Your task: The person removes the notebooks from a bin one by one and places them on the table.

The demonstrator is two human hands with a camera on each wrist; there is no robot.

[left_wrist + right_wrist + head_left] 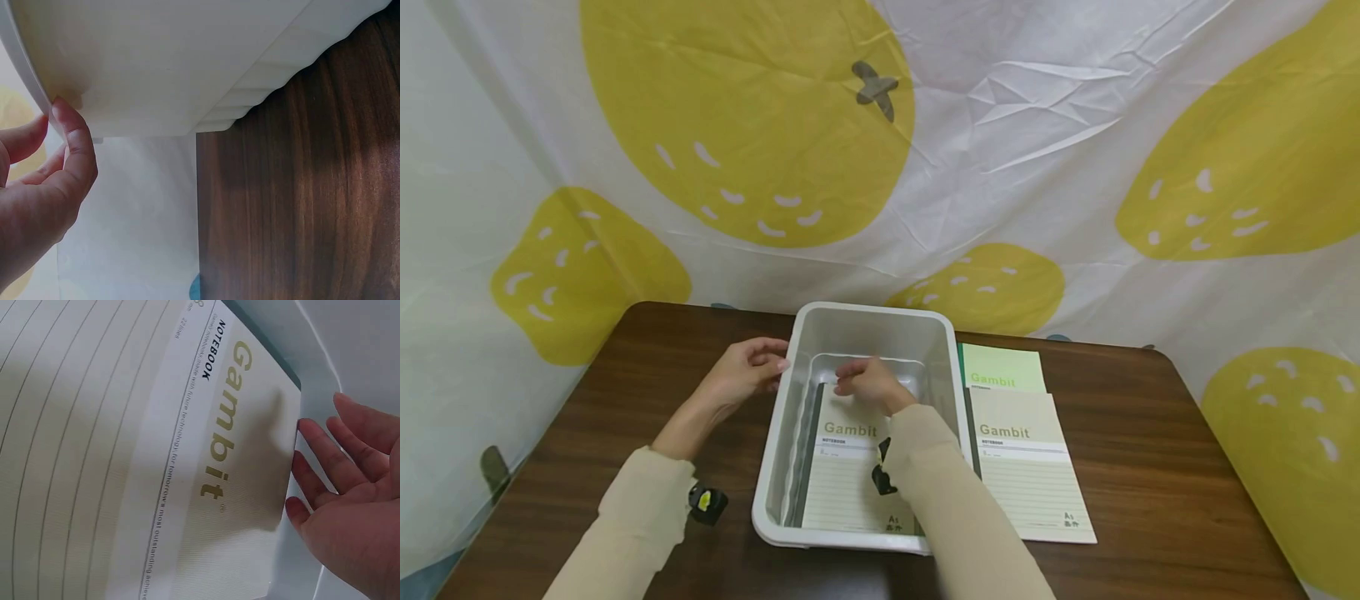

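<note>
Your left hand [741, 375] pinches the bin [880, 329] at ten o'clock; your right hand [872, 385], fingers apart, meets the inner notebook [842, 479] at its twelve-o'clock edge. That one looks placed; the green notebook [1000, 365] at two o'clock and cream notebook [1030, 471] at three seem left.

Bin [842, 538]: off-white, open-topped, rectangular with rounded corners; standing on the table [1150, 450], far end close to the table's far edge.
Notebook in bin [841, 479]: cream cover, gold "Gambit" lettering, dark spine; closed, flat, face up; spine beside the bin's left wall, title end toward its far wall.
</note>
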